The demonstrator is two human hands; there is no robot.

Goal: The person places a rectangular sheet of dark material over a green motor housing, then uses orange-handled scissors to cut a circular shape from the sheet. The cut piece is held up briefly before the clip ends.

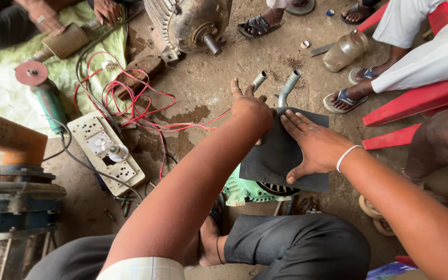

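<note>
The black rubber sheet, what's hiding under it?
Under the black rubber sheet sits a green machine; two metal pipes poke out beyond. The sheet and right hand hide its top.

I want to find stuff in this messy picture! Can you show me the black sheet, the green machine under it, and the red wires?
black sheet [276,155], head view, on its bare middle between the hands.
green machine [239,192], head view, on its ribbed green body.
red wires [130,106], head view, on the tangled loops.
</note>
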